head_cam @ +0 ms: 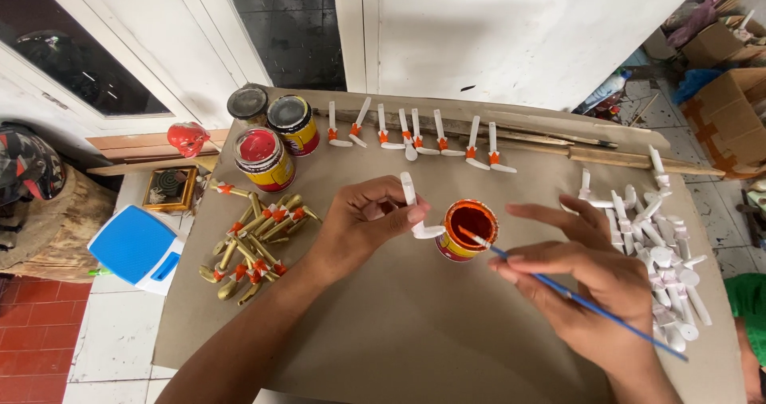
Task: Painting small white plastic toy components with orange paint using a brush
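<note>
Left hand comes in from lower left, forearm angled up across the brown tabletop, wrist slightly bent, fingers pinched shut around a white spoon-shaped piece, held near upright with its bowl end down, just beside the open paint can. Right hand enters from lower right, palm down, index and middle fingers stretched out toward the can, thumb and fingers closed on a blue-handled brush. Brush runs diagonally, bristle tip over the orange paint in the can, handle trailing past the wrist. Can sits mid-tabletop, between both hands. Pile of unpainted white pieces just beyond the right hand. Gold pieces with orange bands left of the left forearm. Row of white pieces with orange bands along the far edge, three closed cans at far left.
</note>
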